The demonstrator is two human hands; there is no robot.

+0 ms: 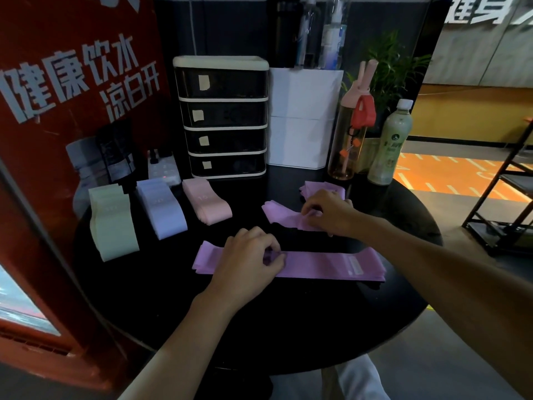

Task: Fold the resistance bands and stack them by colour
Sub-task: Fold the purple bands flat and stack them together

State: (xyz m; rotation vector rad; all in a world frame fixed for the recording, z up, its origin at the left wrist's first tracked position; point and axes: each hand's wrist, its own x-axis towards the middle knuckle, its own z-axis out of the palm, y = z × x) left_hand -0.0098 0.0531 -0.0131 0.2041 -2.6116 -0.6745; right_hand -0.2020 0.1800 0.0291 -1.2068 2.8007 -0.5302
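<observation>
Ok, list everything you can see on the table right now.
green bands: one stack, pale green, table's left
blue bands: one stack, pale blue, beside green
pink bands: one stack, pink, beside blue
long purple band: one, purple, flat, front
second purple band: one, purple, right of centre
purple pile: count unclear, purple, behind it
drawer unit: one, black and cream, back
white box: one, white, beside drawers
pink-capped bottle: one, amber, back right
green bottle: one, pale green, beside it
table: one, black, round
left grip: one, pinches long purple band
right grip: one, holds second purple band
</observation>
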